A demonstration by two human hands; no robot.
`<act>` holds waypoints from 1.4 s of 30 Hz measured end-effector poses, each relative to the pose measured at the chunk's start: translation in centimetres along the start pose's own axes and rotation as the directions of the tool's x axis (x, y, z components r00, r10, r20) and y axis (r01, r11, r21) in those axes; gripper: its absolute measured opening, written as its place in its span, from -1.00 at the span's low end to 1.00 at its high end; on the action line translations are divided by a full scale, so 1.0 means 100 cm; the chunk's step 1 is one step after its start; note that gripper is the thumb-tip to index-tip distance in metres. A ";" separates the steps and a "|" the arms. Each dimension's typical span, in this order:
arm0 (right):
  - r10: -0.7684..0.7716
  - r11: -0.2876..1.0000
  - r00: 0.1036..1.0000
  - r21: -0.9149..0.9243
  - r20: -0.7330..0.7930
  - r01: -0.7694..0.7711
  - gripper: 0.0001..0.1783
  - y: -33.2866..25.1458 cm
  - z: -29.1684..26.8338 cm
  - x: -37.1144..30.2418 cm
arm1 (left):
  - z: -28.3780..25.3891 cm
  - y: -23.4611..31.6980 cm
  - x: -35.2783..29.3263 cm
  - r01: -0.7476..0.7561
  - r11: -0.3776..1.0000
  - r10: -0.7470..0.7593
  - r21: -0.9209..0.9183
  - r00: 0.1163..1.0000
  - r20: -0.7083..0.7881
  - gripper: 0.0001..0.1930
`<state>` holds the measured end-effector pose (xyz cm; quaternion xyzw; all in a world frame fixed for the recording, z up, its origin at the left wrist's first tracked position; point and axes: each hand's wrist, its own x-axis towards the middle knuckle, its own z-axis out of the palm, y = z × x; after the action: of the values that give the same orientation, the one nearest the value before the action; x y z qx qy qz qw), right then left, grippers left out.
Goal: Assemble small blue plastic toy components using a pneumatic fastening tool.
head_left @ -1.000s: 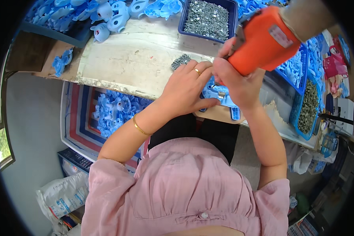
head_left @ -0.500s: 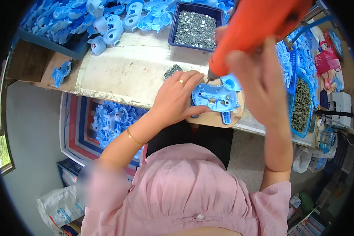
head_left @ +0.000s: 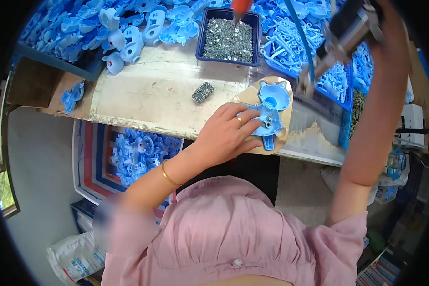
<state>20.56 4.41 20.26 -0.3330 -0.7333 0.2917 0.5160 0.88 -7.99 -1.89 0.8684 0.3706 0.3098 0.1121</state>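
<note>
My left hand [head_left: 236,126] rests over the left part of a blue plastic toy shell [head_left: 275,97], its bent fingers and thumb holding it down. The shell lies open side up in a tan holder board [head_left: 285,125], its left part hidden by my fingers. Raised at the upper right, my right hand [head_left: 388,24] is cut off by the frame edge. A blurred black and silver metal tool [head_left: 350,35] is next to it; whether my fingers grip it is hidden. An orange power screwdriver [head_left: 242,5] shows only its front end, above the screw tray.
The dark blue tray [head_left: 199,47] holds small metal screws. A small heap of screws [head_left: 203,92] lies left of the board. Blue shells [head_left: 81,28] pile up at the back left. A blue basket [head_left: 344,102] holds slender blue parts. A blue hose [head_left: 304,35] hangs in front of it.
The orange screwdriver has gone from the shell to above the tray. My right arm has moved up and right. My left hand has slid right, over more of the shell.
</note>
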 end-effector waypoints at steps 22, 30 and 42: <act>-0.269 0.957 0.963 -0.112 0.013 0.269 -0.74 0.045 0.011 -0.097 | 0.020 -0.003 0.007 -0.087 0.993 0.086 0.081 0.996 0.019 -0.72; 0.080 0.994 0.902 0.103 -0.424 -0.039 -0.53 -0.018 0.017 -0.045 | 0.019 0.003 0.012 -0.115 0.989 0.106 0.093 0.990 0.092 -0.76; 0.054 0.977 0.911 0.210 -0.409 0.037 -0.62 0.133 -0.024 -0.039 | -0.175 0.033 -0.019 0.264 0.931 -0.165 -0.254 0.921 0.352 -0.82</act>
<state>26.29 9.62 8.56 -0.3329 -0.5707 0.2939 0.6907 -9.10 -12.24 12.31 0.8344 0.3902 0.2000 0.3340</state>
